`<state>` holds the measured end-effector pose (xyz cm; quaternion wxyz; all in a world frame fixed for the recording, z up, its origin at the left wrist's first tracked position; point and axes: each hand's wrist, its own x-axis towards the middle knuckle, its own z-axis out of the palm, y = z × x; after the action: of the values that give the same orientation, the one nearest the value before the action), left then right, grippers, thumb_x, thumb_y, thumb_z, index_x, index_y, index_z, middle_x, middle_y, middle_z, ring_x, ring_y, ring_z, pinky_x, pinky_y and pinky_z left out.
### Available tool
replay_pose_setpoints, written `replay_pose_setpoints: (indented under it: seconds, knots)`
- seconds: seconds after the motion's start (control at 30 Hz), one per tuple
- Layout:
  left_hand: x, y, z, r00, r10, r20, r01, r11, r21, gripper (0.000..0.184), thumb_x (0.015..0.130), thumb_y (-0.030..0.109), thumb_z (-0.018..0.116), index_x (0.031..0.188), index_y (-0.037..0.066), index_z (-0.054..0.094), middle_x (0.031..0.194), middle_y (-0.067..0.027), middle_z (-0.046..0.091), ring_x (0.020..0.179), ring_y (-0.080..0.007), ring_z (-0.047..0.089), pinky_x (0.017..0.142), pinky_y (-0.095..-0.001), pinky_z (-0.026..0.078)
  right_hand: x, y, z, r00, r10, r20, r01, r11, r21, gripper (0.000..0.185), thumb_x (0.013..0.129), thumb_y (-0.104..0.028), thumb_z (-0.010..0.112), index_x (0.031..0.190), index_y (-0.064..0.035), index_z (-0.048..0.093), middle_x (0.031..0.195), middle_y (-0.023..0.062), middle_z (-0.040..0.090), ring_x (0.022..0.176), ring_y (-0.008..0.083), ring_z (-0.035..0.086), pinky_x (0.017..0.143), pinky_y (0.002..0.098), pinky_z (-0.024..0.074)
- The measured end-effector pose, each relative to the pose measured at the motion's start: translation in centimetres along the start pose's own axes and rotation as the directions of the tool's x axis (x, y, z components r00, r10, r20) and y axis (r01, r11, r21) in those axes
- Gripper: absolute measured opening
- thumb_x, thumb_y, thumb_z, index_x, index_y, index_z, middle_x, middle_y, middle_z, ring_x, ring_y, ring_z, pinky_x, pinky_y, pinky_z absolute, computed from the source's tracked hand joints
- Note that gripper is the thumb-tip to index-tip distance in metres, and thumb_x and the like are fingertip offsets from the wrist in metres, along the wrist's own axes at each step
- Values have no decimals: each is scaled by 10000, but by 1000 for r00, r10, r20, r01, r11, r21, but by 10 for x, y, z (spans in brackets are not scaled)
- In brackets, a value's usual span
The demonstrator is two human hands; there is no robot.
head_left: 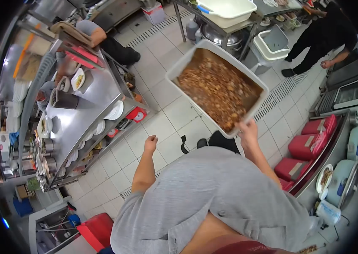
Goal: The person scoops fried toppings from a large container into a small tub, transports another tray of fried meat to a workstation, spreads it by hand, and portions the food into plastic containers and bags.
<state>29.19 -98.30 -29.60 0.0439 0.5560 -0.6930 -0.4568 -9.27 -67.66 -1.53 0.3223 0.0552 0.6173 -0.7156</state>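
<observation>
My right hand (248,134) grips the near corner of a large white rectangular tub (178,86). Inside the tub lies a brown mass of chopped food (215,84). The tub hangs over the tiled floor, in front of my body and to the right. Away from the tub, my left hand (151,143) is held out over the floor, its fingers curled together with no object visible in them. The steel counter is further to its left.
On the left, a steel counter (98,94) holds plates and a dark container, with a person (115,46) beyond it. Another person in black (320,36) stands at upper right. Red containers (308,146) line the right side. A white basin (228,12) sits at the top.
</observation>
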Motion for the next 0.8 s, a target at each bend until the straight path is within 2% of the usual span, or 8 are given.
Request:
replay_pose_setpoints:
  seconds: [0.07, 0.2, 0.27, 0.5, 0.57, 0.6, 0.67, 0.8]
  knots:
    - [8, -14, -4, 996, -84, -15, 83, 995, -60, 449, 879, 329, 702, 1172, -12, 683, 1099, -211, 719, 1044, -330, 688, 902, -384, 537, 39, -3, 29, 999, 23, 42, -23, 1000, -1, 299, 775, 32, 688, 1053, -46, 612, 932, 49, 643, 796, 161, 644, 659, 346, 563]
    - [-21, -6, -1, 930, -323, 177, 246, 902, 355, 399, 879, 323, 680, 1123, 9, 717, 1077, -216, 724, 1052, -346, 688, 904, -430, 539, 118, -2, 53, 983, 35, 178, -30, 999, -29, 336, 768, 60, 675, 1082, -44, 616, 952, 46, 652, 807, 167, 658, 700, 363, 582]
    - [2, -69, 28, 846, -396, 358, 41, 717, 695, 407, 878, 340, 680, 1127, 22, 724, 1096, -224, 718, 1074, -361, 677, 933, -443, 529, 145, -13, 78, 978, 33, 206, -33, 999, -3, 332, 761, 66, 675, 1067, -51, 618, 930, 36, 648, 791, 154, 648, 691, 351, 574]
    - [79, 4, 20, 886, -313, 342, 100, 849, 519, 454, 900, 433, 647, 1181, 84, 718, 1188, -164, 707, 1145, -340, 653, 989, -418, 509, 296, -77, 138, 926, -26, 376, 125, 962, -241, 351, 736, 10, 693, 1078, -39, 632, 892, 26, 646, 770, 134, 620, 675, 283, 504]
    - [131, 26, 5, 966, -104, 237, -7, 905, 426, 467, 907, 460, 637, 1196, 102, 716, 1214, -147, 703, 1165, -333, 646, 1005, -411, 504, 347, -98, 153, 893, 7, 451, 122, 959, -257, 352, 723, -11, 676, 1071, -39, 636, 889, 22, 649, 785, 133, 621, 690, 283, 501]
    - [140, 87, -2, 963, -263, -49, 268, 949, 168, 460, 877, 345, 685, 1202, 19, 683, 1164, -218, 702, 1097, -370, 666, 955, -428, 519, 359, -112, 169, 896, -9, 444, 105, 976, -193, 373, 702, 5, 642, 1072, -37, 639, 905, 24, 664, 796, 144, 633, 711, 295, 511]
    - [176, 159, -16, 946, -263, -190, 253, 964, -77, 490, 873, 322, 715, 1260, 30, 644, 1207, -223, 681, 1128, -364, 652, 955, -418, 515, 377, -134, 195, 842, -11, 539, 67, 994, -85, 395, 693, 20, 617, 1085, -27, 635, 935, 33, 673, 826, 155, 645, 748, 297, 517]
    - [253, 264, -44, 922, -59, -382, 97, 992, 80, 471, 834, 298, 783, 1210, 45, 651, 1065, -188, 644, 960, -342, 641, 891, -437, 518, 431, -148, 255, 821, -35, 570, 68, 997, -38, 424, 705, 32, 592, 1126, -5, 614, 1016, 53, 670, 938, 161, 641, 832, 289, 502]
